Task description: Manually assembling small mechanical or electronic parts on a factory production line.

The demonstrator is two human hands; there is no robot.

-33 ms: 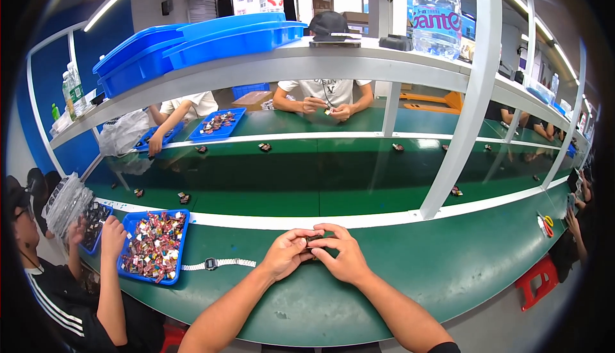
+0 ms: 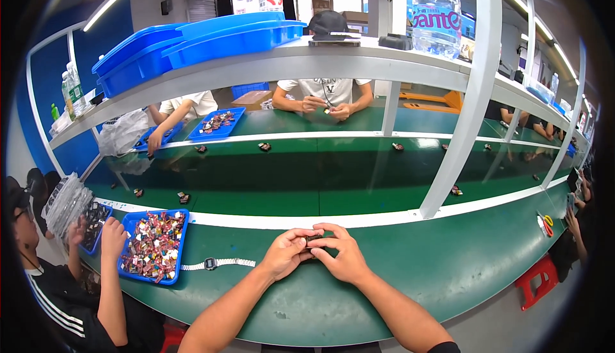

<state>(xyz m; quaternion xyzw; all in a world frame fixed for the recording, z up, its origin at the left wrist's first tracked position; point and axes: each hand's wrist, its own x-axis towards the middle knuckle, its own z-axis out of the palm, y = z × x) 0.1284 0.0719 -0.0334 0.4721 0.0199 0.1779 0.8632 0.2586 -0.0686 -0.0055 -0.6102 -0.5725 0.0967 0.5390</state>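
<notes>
A small dark piece (image 2: 313, 240) is held up over the green table (image 2: 397, 289), pinched between the left hand (image 2: 286, 255) and the right hand (image 2: 341, 255); both are drawn in narrow, and most of the piece is hidden by the fingers. To the left of the hands, a watch (image 2: 211, 263) with a pale strap is laid out flat. Just beyond its far end, a blue tray (image 2: 182, 247) is heaped with small mixed-colour pieces (image 2: 152, 244). The handling of the held piece is judged to be under way, not finished; by the heap, much seems left, though whether those pieces have been worked on cannot be told. Well to the right of the hands, scissors (image 2: 545, 225) are laid down. Ahead, beyond a white rail (image 2: 282, 223), scattered clusters (image 2: 184, 198) are spread along a green strip (image 2: 359, 189), possibly already passed on.
</notes>
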